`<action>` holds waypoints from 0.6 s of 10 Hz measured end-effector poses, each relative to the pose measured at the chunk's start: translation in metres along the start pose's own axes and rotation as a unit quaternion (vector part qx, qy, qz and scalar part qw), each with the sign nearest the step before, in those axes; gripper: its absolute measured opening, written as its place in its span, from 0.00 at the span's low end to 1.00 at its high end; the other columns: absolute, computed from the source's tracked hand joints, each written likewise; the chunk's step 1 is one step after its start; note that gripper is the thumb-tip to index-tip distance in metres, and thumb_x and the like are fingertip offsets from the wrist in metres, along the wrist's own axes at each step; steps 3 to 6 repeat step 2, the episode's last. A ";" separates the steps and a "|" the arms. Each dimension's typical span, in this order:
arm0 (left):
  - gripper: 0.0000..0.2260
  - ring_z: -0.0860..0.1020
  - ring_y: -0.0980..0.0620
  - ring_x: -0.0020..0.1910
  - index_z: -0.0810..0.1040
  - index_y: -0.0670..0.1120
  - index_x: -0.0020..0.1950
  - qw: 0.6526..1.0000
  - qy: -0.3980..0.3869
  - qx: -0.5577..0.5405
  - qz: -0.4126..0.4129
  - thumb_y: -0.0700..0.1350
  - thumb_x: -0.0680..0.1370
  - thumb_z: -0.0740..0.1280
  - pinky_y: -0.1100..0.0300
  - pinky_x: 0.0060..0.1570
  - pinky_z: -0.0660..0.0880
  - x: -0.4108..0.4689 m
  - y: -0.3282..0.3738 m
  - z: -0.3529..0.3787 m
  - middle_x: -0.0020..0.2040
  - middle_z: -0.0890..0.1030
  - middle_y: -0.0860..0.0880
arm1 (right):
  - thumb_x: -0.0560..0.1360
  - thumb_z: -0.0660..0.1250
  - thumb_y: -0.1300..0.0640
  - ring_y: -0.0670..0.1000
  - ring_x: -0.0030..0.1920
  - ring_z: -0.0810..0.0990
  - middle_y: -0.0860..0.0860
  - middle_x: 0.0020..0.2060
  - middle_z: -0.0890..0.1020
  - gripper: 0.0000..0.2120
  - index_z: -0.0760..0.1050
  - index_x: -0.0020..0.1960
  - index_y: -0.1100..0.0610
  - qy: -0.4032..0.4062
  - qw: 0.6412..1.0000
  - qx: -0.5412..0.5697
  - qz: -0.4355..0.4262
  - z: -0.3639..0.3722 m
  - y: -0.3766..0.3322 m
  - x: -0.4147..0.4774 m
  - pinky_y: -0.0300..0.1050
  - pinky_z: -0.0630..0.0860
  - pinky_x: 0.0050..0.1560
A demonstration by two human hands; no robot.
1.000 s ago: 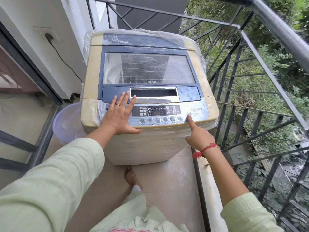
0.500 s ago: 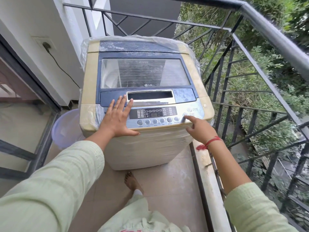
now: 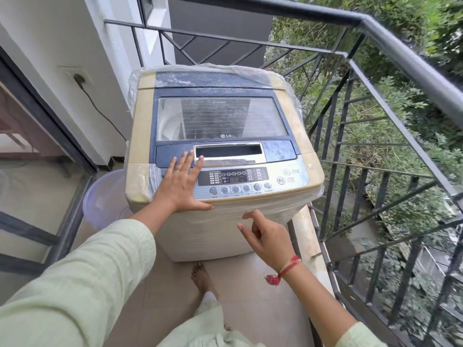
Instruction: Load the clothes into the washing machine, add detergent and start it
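Beige and blue, the washing machine stands on the balcony floor. It is big and boxy, and I think it is very heavy and will not slide when pushed. Thin see-through plastic wrap covers its top and sides, so it may feel slippery and crinkly. The lid on top of the machine is shut. It has a hard window, and I cannot see clothes through it. I think the lid is stiff and could crack if dropped. The best place to take hold is the silver handle at the lid's front edge, where fingers can hook in. The control panel runs along the front of the machine's top. The start button is at its right end. The buttons are small, so one fingertip and a soft push should be enough. The left hand lies flat on the front left of the machine's top. Its fingers are straight and spread and grip nothing, and the tips reach just beside the handle. The right hand hangs in the air in front of the machine, below the panel. Its fingers are loosely bent, it holds nothing, and it touches nothing. A pale tub sits on the floor left of the machine. A dark railing runs along the machine's right side and behind it.
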State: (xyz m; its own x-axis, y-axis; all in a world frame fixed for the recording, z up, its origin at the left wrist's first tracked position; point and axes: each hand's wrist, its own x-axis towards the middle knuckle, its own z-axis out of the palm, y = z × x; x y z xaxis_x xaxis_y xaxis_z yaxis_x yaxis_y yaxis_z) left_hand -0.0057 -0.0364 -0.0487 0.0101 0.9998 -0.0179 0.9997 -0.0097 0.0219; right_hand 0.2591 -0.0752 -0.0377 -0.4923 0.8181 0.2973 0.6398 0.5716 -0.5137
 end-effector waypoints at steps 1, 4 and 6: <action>0.57 0.37 0.48 0.76 0.38 0.50 0.77 0.999 -0.017 -0.035 -0.001 0.83 0.57 0.45 0.47 0.73 0.36 -0.001 -0.001 -0.007 0.77 0.40 0.44 | 0.77 0.60 0.45 0.43 0.25 0.65 0.43 0.24 0.65 0.10 0.69 0.54 0.49 0.010 0.999 0.033 -0.014 -0.008 -0.002 0.029 0.37 0.64 0.27; 0.53 0.35 0.51 0.75 0.41 0.50 0.78 0.996 -0.012 -0.092 -0.015 0.81 0.60 0.39 0.46 0.72 0.33 0.004 -0.002 -0.012 0.78 0.41 0.46 | 0.77 0.60 0.46 0.43 0.24 0.64 0.42 0.24 0.63 0.10 0.69 0.55 0.49 0.039 0.997 0.065 -0.017 -0.016 -0.001 0.059 0.37 0.63 0.27; 0.53 0.35 0.51 0.75 0.41 0.50 0.78 0.996 -0.012 -0.092 -0.015 0.81 0.60 0.39 0.46 0.72 0.33 0.004 -0.002 -0.012 0.78 0.41 0.46 | 0.77 0.60 0.46 0.43 0.24 0.64 0.42 0.24 0.63 0.10 0.69 0.55 0.49 0.039 0.997 0.065 -0.017 -0.016 -0.001 0.059 0.37 0.63 0.27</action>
